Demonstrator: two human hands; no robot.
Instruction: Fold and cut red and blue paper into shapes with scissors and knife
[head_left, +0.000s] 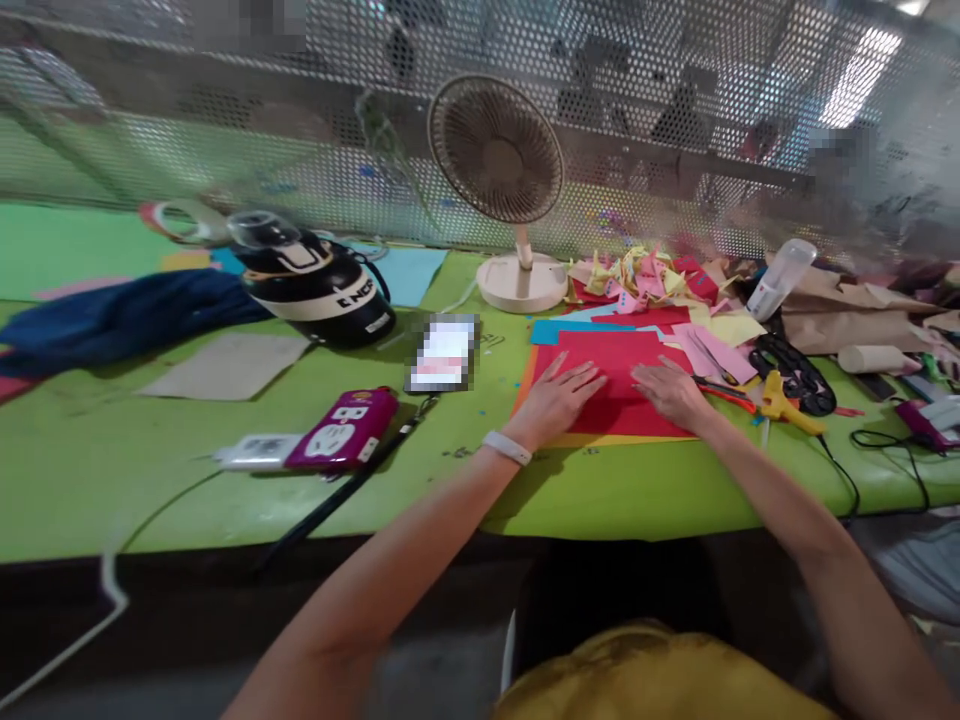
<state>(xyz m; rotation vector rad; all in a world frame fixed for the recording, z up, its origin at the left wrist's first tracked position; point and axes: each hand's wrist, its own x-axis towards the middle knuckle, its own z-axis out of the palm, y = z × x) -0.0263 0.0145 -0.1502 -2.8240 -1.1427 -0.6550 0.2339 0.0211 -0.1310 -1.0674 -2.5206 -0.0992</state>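
Observation:
Both hands rest on a red sheet of paper (611, 400) on the green table. My left hand (566, 395) lies flat with fingers outstretched over its left side. Flat on the right side is my right hand (670, 390), its fingers pointing inward and slightly bent. Orange and yellow paper edges show from under the red sheet, and a blue sheet (566, 331) sticks out behind it. Close to my right hand lie a pink sheet (712, 352) with tweezers or thin scissors on it and an orange-handled tool (727, 397).
A yellow glue gun (787, 405) with a cord lies at the right. Behind the sheets stand a fan (521, 285) and a heap of paper scraps (645, 280). To the left are a phone (444, 353), a purple power strip (345, 430) and a black bottle (322, 300).

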